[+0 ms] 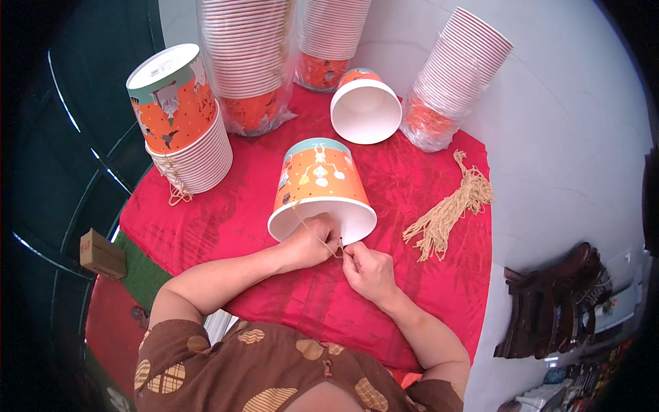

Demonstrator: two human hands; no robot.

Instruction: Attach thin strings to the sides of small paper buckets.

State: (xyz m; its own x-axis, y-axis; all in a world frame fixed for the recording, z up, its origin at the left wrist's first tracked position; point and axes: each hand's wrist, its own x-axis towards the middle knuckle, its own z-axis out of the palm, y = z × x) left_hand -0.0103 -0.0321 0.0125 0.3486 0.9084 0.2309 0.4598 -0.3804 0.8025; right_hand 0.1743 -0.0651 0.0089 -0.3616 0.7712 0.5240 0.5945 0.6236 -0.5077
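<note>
Left hand (pixel 312 242) and right hand (pixel 369 271), fingertips pinched, grip the cord (pixel 300 217) at the orange bucket (pixel 321 176) rim, apparently mid-fastening; the next move likely calls for tightening.

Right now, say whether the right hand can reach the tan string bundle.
Probably yes: only red tablecloth lies between the right hand and the bundle, though the hand seems to pinch tan cord.

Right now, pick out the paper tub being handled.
The orange tub in the picture's middle: the left hand and right hand are at its white rim, while no hand touches the others.
</note>
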